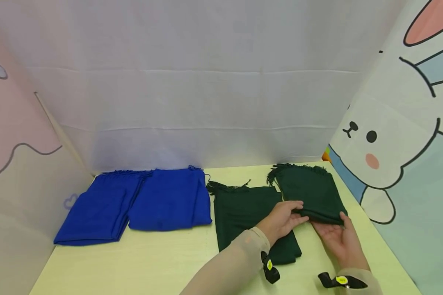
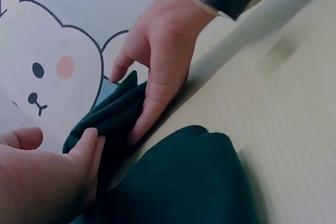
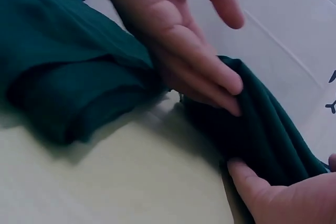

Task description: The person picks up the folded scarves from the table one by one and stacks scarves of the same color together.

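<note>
A folded dark green scarf (image 1: 310, 190) with fringe along its back edge lies at the right end of the table. At its near left corner, my left hand (image 1: 282, 221) touches the cloth with extended fingers, the thumb standing away from it. My right hand (image 1: 337, 241) holds the near right edge, thumb against the side and fingers under the fold. Between these hands the near edge shows stacked layers (image 3: 262, 129). A second folded dark green scarf (image 1: 243, 213) lies just to the left, partly hidden under my left forearm.
Two folded blue scarves, one on the far left (image 1: 96, 209) and one beside it (image 1: 170, 200), lie on the pale wooden table (image 1: 133, 266). A white curtain (image 1: 206, 90) hangs behind. A rabbit-printed cloth (image 1: 402, 143) borders the right side.
</note>
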The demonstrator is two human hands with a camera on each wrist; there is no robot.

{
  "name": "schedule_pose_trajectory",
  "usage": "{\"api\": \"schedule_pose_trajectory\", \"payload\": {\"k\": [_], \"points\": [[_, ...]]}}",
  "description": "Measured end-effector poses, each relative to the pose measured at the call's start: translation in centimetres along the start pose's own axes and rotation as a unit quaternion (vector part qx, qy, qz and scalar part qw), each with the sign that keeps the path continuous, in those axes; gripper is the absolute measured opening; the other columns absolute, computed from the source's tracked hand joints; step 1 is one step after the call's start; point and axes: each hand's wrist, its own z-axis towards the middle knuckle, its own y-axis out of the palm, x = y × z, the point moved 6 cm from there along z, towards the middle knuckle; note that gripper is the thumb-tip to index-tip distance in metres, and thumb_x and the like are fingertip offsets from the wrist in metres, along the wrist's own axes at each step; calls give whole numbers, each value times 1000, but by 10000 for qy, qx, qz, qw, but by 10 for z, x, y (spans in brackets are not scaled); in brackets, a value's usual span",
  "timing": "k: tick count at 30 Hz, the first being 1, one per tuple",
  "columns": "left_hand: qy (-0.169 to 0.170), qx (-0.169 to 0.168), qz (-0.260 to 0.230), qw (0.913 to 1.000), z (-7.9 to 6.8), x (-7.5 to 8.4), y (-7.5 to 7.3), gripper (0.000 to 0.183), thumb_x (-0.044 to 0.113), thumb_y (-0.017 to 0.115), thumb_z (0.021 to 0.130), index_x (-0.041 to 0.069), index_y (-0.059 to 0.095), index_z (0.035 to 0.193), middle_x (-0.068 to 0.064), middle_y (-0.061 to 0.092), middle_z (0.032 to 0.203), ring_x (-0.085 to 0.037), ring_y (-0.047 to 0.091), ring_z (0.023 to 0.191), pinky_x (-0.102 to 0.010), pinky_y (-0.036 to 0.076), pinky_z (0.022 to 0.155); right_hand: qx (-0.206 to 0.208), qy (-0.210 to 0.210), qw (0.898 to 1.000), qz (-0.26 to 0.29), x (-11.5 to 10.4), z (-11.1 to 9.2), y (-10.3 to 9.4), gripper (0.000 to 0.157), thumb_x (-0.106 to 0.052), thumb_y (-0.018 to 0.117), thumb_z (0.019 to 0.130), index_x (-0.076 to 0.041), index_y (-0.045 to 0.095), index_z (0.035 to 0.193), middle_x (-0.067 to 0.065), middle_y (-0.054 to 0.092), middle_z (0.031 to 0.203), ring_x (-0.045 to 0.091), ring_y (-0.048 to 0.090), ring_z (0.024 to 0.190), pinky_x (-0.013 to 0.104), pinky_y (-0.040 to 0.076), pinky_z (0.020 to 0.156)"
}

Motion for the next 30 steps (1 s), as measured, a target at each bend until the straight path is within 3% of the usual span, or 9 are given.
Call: {"api": "schedule_pose_trajectory", "payload": {"k": [2, 5, 8, 11, 14, 17, 23, 27, 30], "points": [[11, 49, 33, 10000, 0, 0, -2, 33, -4, 59, 93, -7, 63, 125, -35, 33, 148, -53, 27, 140, -55, 47, 101, 173, -130, 9998, -39, -7, 4, 1, 54, -35, 59, 101, -38, 31, 147, 17, 66, 119, 30, 54, 127, 46, 28, 118], [18, 166, 299, 9994, -1, -2, -5, 34, -2, 59, 93, -4, 64, 126, -31, 36, 147, -53, 33, 137, -57, 46, 101, 595, -292, 9978, -81, -14, 8, 0, 57, -23, 61, 100, -43, 35, 146, 2, 66, 122, 23, 58, 122, 45, 33, 115], [1, 345, 512, 9981, -1, -5, -7, 47, -2, 60, 91, -2, 54, 138, -30, 37, 146, -55, 37, 133, -61, 43, 102, 1130, -331, 9930, -32, -17, 10, -3, 72, -9, 61, 99, -48, 27, 149, -8, 62, 128, 15, 50, 130, 41, 33, 115], [-20, 493, 477, 9976, 0, -7, -9, 69, -3, 59, 88, -1, 32, 151, -35, 36, 144, -57, 39, 131, -65, 39, 104, 1446, -333, 9889, -11, -16, 12, -3, 80, -4, 58, 99, -52, 20, 150, -15, 49, 140, 5, 39, 136, 37, 31, 115], [-42, 487, 311, 9983, 1, -8, -11, 77, -3, 57, 88, -6, 19, 154, -40, 33, 144, -57, 36, 134, -65, 36, 105, 1513, -308, 9879, 152, -15, 13, -2, 82, -1, 57, 99, -53, 18, 150, -19, 34, 150, 1, 30, 139, 34, 29, 116], [-76, 435, 200, 9988, 2, -7, -12, 74, -2, 58, 88, -9, 21, 152, -40, 35, 142, -56, 37, 134, -65, 36, 106, 1500, -281, 9876, 378, -12, 12, -1, 83, 0, 57, 99, -54, 19, 149, -22, 25, 153, -1, 27, 140, 31, 29, 116], [-235, 254, 76, 9994, 7, -10, -14, 62, -2, 60, 91, -14, 32, 145, -34, 49, 135, -50, 47, 128, -63, 37, 106, 1650, -227, 9852, 399, -7, 3, -4, 83, 0, 59, 98, -55, 22, 148, -19, 35, 149, 1, 33, 137, 33, 33, 114], [-206, 213, 8, 9996, 9, -12, -16, 68, -11, 58, 91, -13, 24, 149, -29, 52, 134, -47, 51, 127, -61, 40, 105, 1730, -145, 9846, -211, -7, -1, -8, 81, -7, 61, 99, -54, 20, 150, -13, 54, 135, 10, 49, 129, 35, 35, 113], [-115, 254, 14, 9996, 9, -12, -18, 75, -17, 57, 89, -12, 18, 152, -27, 53, 134, -45, 52, 127, -60, 42, 103, 1775, -156, 9823, -573, -10, -1, -11, 80, -9, 61, 99, -52, 18, 151, -13, 56, 132, 10, 49, 128, 35, 34, 113]]}}
